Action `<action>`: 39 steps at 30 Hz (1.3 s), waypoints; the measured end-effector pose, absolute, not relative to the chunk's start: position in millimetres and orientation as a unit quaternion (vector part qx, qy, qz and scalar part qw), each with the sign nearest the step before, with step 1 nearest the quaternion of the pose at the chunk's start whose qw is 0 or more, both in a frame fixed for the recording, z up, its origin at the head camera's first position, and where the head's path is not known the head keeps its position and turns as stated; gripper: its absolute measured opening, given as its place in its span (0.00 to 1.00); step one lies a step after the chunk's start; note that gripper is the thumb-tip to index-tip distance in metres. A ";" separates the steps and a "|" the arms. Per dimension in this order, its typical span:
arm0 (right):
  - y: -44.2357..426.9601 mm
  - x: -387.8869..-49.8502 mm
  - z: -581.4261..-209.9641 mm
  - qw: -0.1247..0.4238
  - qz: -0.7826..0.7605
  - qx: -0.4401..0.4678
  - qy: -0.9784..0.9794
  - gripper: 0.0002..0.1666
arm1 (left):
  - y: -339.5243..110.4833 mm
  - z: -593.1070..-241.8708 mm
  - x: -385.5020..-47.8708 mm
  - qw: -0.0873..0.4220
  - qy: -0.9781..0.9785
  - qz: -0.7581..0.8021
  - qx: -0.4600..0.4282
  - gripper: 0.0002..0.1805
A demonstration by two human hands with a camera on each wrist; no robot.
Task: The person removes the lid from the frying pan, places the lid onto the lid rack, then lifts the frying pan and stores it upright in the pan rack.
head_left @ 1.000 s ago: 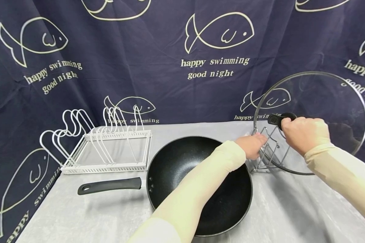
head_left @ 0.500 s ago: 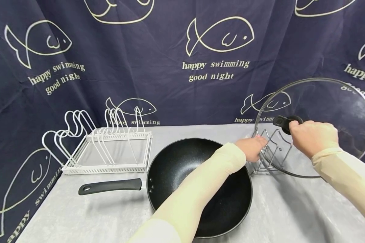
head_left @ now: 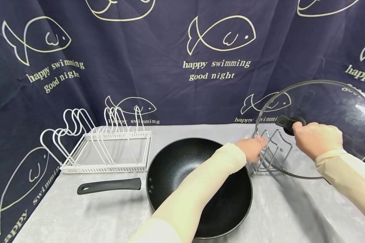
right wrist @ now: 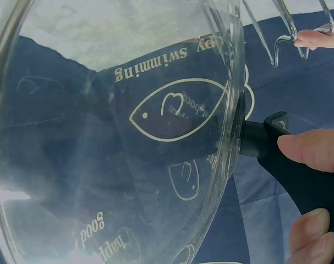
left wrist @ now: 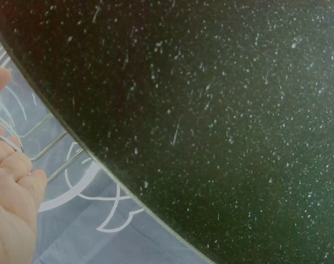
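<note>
My right hand (head_left: 317, 138) grips the black handle (head_left: 289, 124) of a large round glass pot lid (head_left: 331, 101) with a metal rim. The lid stands on edge, its lower left rim overlapping a small silver wire rack (head_left: 273, 152); whether it rests in a slot I cannot tell. With curled fingers my left hand (head_left: 251, 147) holds the rack's left end, and the left wrist view shows the fingers (left wrist: 15, 165) round the wire. In the right wrist view the thumb (right wrist: 310, 147) lies on the lid handle (right wrist: 288, 165). The left forearm crosses over a black wok (head_left: 182, 162).
The wok's handle (head_left: 109, 185) points left. Behind it, at the back left, stands a white rack (head_left: 106, 167) with several looped dividers. A dark blue fish-print cloth (head_left: 158, 50) hangs behind the grey tabletop (head_left: 57, 209).
My right hand and the lid have shifted to the right and slightly down. The left hand stays on the wire rack. The wok and the white rack have not moved.
</note>
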State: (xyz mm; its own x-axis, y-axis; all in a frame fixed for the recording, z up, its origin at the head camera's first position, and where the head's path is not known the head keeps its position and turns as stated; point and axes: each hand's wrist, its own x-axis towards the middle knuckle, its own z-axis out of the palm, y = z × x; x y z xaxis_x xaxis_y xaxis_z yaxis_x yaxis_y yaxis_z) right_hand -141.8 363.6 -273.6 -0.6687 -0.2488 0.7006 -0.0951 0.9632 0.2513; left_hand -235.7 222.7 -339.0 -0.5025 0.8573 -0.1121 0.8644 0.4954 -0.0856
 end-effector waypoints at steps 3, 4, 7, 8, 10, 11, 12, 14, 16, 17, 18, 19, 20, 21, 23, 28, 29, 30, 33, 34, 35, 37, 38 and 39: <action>361.4 -142.2 -271.6 0.402 -0.098 0.096 -0.905 0.12 | 222.7 -337.0 -236.5 0.028 0.865 -0.064 0.496 0.40; 360.8 -142.1 -271.1 0.401 -0.097 0.093 -0.906 0.12 | 222.7 -336.6 -236.7 0.029 0.865 -0.064 0.496 0.39; 358.7 -141.4 -271.4 0.397 -0.093 0.084 -0.909 0.12 | 223.3 -337.0 -236.8 0.026 0.865 -0.067 0.497 0.39; 358.4 -141.0 -272.2 0.397 -0.091 0.081 -0.910 0.12 | 223.8 -337.4 -236.6 0.025 0.864 -0.069 0.497 0.39; 358.2 -140.0 -273.7 0.397 -0.085 0.074 -0.911 0.12 | 225.2 -338.6 -235.9 0.025 0.864 -0.074 0.498 0.39; 358.3 -139.3 -274.0 0.392 -0.082 0.069 -0.914 0.12 | 226.2 -339.1 -235.7 0.024 0.864 -0.077 0.498 0.39; 358.8 -138.8 -274.0 0.390 -0.080 0.064 -0.915 0.12 | 227.1 -339.5 -235.5 0.024 0.864 -0.079 0.497 0.39; 361.0 -138.1 -273.6 0.383 -0.077 0.060 -0.919 0.12 | 228.8 -340.0 -235.1 0.023 0.866 -0.081 0.493 0.39; 363.4 -137.7 -272.3 0.370 -0.076 0.056 -0.924 0.11 | 230.1 -340.4 -235.2 0.021 0.867 -0.082 0.491 0.39; 364.4 -137.9 -271.7 0.363 -0.075 0.055 -0.927 0.11 | 230.2 -340.5 -235.3 0.020 0.868 -0.080 0.490 0.39; 365.4 -138.3 -271.7 0.362 -0.075 0.058 -0.927 0.11 | 230.1 -340.7 -235.4 0.018 0.868 -0.078 0.490 0.39; 365.9 -138.5 -271.6 0.358 -0.074 0.058 -0.929 0.11 | 229.6 -340.9 -235.6 0.016 0.867 -0.078 0.492 0.39; 366.1 -138.8 -271.8 0.357 -0.074 0.058 -0.929 0.11 | 229.1 -341.1 -235.8 0.015 0.866 -0.078 0.494 0.39; 366.1 -139.3 -272.1 0.359 -0.074 0.060 -0.928 0.10 | 228.3 -341.2 -236.0 0.013 0.864 -0.076 0.497 0.38; 365.4 -140.3 -272.9 0.371 -0.077 0.065 -0.923 0.11 | 226.8 -340.7 -236.5 0.011 0.863 -0.073 0.500 0.38; 362.7 -139.7 -275.5 0.412 -0.084 0.073 -0.904 0.11 | 223.5 -337.9 -234.0 0.013 0.862 -0.066 0.502 0.38; 362.5 -139.5 -275.5 0.419 -0.085 0.076 -0.901 0.10 | 222.9 -337.2 -233.6 0.014 0.863 -0.064 0.502 0.38; 362.4 -139.4 -275.5 0.423 -0.086 0.078 -0.899 0.10 | 222.5 -336.4 -233.3 0.015 0.863 -0.064 0.501 0.38; 362.2 -139.1 -275.0 0.422 -0.085 0.077 -0.900 0.10 | 222.1 -334.7 -232.3 0.019 0.868 -0.066 0.491 0.39; 362.0 -138.9 -274.9 0.420 -0.085 0.077 -0.900 0.10 | 222.3 -334.4 -231.7 0.020 0.871 -0.066 0.487 0.39; 361.7 -138.6 -274.8 0.417 -0.084 0.075 -0.902 0.11 | 222.4 -334.0 -230.4 0.023 0.874 -0.066 0.481 0.40; 360.8 -137.5 -274.7 0.410 -0.081 0.069 -0.906 0.11 | 223.2 -334.1 -227.9 0.021 0.879 -0.071 0.471 0.40; 360.3 -136.8 -274.7 0.408 -0.081 0.067 -0.907 0.11 | 223.3 -334.3 -226.5 0.019 0.881 -0.072 0.468 0.40; 360.0 -135.9 -274.7 0.406 -0.081 0.064 -0.908 0.12 | 223.6 -334.9 -225.5 0.017 0.882 -0.075 0.466 0.40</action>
